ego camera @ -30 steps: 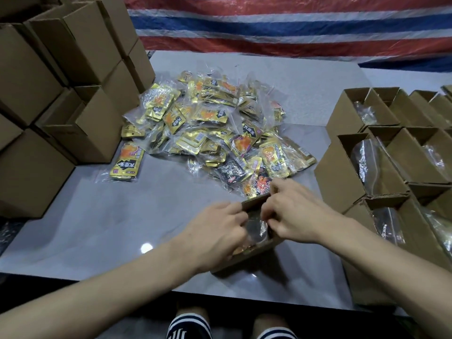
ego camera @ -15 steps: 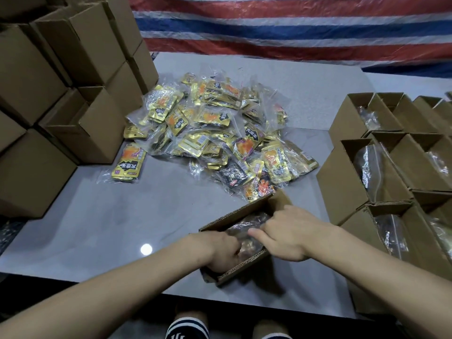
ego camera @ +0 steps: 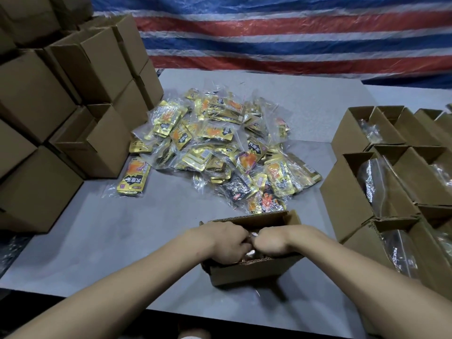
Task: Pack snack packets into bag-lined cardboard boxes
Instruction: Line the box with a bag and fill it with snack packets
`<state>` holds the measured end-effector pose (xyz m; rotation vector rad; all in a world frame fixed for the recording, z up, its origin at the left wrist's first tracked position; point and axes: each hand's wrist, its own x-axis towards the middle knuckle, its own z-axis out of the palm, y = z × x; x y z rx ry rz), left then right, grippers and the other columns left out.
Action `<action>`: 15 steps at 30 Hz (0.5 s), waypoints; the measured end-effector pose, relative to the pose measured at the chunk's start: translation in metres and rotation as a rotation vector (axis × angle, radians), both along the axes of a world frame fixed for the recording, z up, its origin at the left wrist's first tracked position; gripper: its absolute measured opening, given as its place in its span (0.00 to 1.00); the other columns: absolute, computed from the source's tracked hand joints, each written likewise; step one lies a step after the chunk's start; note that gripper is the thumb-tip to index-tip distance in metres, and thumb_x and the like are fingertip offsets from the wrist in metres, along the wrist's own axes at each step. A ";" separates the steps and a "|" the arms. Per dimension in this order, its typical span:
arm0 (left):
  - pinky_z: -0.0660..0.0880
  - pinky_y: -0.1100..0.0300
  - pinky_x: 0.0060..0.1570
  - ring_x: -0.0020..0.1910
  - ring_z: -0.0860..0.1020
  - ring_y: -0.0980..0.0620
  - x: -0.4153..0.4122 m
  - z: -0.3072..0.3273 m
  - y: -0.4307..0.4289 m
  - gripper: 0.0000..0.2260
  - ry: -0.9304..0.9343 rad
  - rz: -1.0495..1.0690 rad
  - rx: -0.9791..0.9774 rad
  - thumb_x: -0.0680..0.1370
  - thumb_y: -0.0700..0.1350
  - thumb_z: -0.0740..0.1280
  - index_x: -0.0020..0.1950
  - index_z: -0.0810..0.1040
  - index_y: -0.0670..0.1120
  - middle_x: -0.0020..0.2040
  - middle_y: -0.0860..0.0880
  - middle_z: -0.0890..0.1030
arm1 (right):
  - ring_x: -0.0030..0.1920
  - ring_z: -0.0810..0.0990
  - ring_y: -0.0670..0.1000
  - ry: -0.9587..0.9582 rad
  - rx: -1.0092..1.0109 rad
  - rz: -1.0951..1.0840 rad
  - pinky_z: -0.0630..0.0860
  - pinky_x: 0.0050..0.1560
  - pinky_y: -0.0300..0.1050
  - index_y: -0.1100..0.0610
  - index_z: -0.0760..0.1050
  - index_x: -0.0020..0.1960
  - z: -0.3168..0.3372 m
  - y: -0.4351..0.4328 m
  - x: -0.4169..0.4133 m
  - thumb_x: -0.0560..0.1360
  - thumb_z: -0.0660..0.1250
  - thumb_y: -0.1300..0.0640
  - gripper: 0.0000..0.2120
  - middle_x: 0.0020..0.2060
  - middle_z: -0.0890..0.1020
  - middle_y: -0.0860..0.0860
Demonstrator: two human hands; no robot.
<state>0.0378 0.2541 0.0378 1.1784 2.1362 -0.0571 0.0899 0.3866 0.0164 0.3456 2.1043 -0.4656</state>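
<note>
Cardboard box (ego camera: 249, 274) sits near the front of the grey table (ego camera: 122, 241), just before the heap of gold snack packets (ego camera: 220, 152), with left hand (ego camera: 227, 243) and right hand (ego camera: 274, 243) inside it, fingers curled tight on its clear plastic bag (ego camera: 253, 234).

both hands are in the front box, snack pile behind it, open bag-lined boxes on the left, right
No: the head view shows the open bag-lined boxes on the right, not the left. The left hand and right hand are in the front box, snack pile behind it.
</note>
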 end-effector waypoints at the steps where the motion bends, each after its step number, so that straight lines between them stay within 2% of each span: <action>1: 0.72 0.49 0.63 0.64 0.75 0.44 -0.002 0.004 -0.002 0.18 -0.042 0.009 0.019 0.82 0.59 0.58 0.66 0.75 0.51 0.65 0.47 0.78 | 0.61 0.76 0.63 -0.003 -0.008 -0.033 0.69 0.54 0.50 0.65 0.69 0.70 -0.002 0.002 0.001 0.84 0.52 0.60 0.18 0.65 0.75 0.65; 3: 0.71 0.50 0.65 0.64 0.75 0.47 -0.006 0.010 -0.006 0.25 -0.140 -0.001 -0.020 0.78 0.68 0.59 0.69 0.73 0.57 0.65 0.50 0.78 | 0.63 0.75 0.61 0.009 -0.027 -0.045 0.66 0.55 0.47 0.60 0.70 0.72 -0.001 0.006 0.001 0.85 0.51 0.54 0.20 0.66 0.75 0.60; 5: 0.72 0.51 0.63 0.62 0.76 0.47 -0.008 0.012 -0.011 0.31 -0.148 -0.039 -0.096 0.73 0.73 0.63 0.71 0.71 0.58 0.64 0.50 0.79 | 0.56 0.77 0.57 0.054 -0.026 -0.016 0.66 0.50 0.44 0.59 0.75 0.66 0.000 0.010 0.002 0.86 0.48 0.50 0.21 0.57 0.78 0.57; 6: 0.73 0.50 0.62 0.61 0.77 0.46 -0.008 0.010 -0.013 0.32 -0.073 -0.092 -0.111 0.72 0.72 0.65 0.71 0.72 0.57 0.62 0.50 0.80 | 0.47 0.77 0.54 0.089 -0.016 -0.020 0.67 0.44 0.42 0.60 0.78 0.56 -0.001 0.012 0.002 0.86 0.48 0.49 0.22 0.48 0.77 0.56; 7: 0.73 0.50 0.61 0.60 0.77 0.45 -0.009 0.007 -0.016 0.30 0.030 -0.151 -0.091 0.73 0.70 0.66 0.70 0.73 0.55 0.61 0.49 0.81 | 0.39 0.74 0.50 0.131 0.001 -0.057 0.66 0.37 0.41 0.58 0.76 0.44 -0.001 0.014 0.002 0.86 0.49 0.47 0.24 0.39 0.75 0.53; 8: 0.73 0.50 0.60 0.58 0.78 0.45 -0.011 0.003 -0.018 0.27 0.109 -0.185 -0.024 0.75 0.66 0.67 0.68 0.75 0.53 0.59 0.49 0.81 | 0.33 0.71 0.48 0.173 0.009 -0.103 0.64 0.32 0.40 0.56 0.71 0.36 -0.002 0.015 0.002 0.86 0.50 0.46 0.25 0.34 0.72 0.51; 9: 0.74 0.51 0.58 0.57 0.78 0.46 -0.012 0.002 -0.020 0.23 0.120 -0.182 0.071 0.75 0.64 0.68 0.65 0.77 0.52 0.57 0.50 0.82 | 0.31 0.70 0.47 0.218 0.007 -0.149 0.63 0.30 0.40 0.55 0.68 0.33 -0.003 0.017 0.001 0.85 0.51 0.44 0.26 0.30 0.71 0.50; 10: 0.75 0.52 0.56 0.55 0.79 0.49 -0.014 0.001 -0.023 0.20 0.041 -0.125 0.202 0.76 0.62 0.70 0.62 0.79 0.52 0.55 0.51 0.83 | 0.30 0.70 0.47 0.263 0.001 -0.187 0.63 0.30 0.40 0.55 0.67 0.32 -0.004 0.021 0.001 0.85 0.52 0.43 0.26 0.29 0.71 0.50; 12: 0.77 0.55 0.47 0.44 0.80 0.54 -0.017 0.003 -0.031 0.12 -0.284 0.118 0.565 0.76 0.57 0.72 0.50 0.83 0.49 0.45 0.53 0.83 | 0.27 0.71 0.48 0.339 -0.022 -0.262 0.65 0.31 0.42 0.54 0.67 0.30 -0.005 0.028 0.000 0.84 0.54 0.43 0.27 0.26 0.72 0.50; 13: 0.76 0.58 0.40 0.37 0.78 0.56 -0.022 0.003 -0.036 0.11 -0.376 0.270 0.794 0.76 0.54 0.72 0.43 0.82 0.47 0.38 0.52 0.82 | 0.25 0.70 0.48 0.355 -0.051 -0.301 0.65 0.30 0.42 0.54 0.67 0.30 -0.006 0.031 -0.001 0.84 0.54 0.43 0.26 0.24 0.71 0.49; 14: 0.72 0.61 0.35 0.33 0.75 0.57 -0.031 0.002 -0.041 0.14 -0.363 0.402 0.999 0.77 0.53 0.71 0.38 0.79 0.44 0.32 0.49 0.79 | 0.23 0.69 0.47 0.357 -0.075 -0.326 0.64 0.29 0.41 0.53 0.66 0.30 -0.007 0.033 -0.001 0.84 0.55 0.43 0.26 0.23 0.70 0.48; 15: 0.68 0.61 0.33 0.31 0.72 0.57 -0.042 -0.002 -0.046 0.16 -0.256 0.503 1.126 0.77 0.52 0.69 0.35 0.77 0.42 0.30 0.47 0.76 | 0.21 0.68 0.46 0.354 -0.081 -0.328 0.64 0.28 0.40 0.53 0.66 0.31 -0.007 0.034 -0.001 0.84 0.55 0.42 0.26 0.22 0.69 0.48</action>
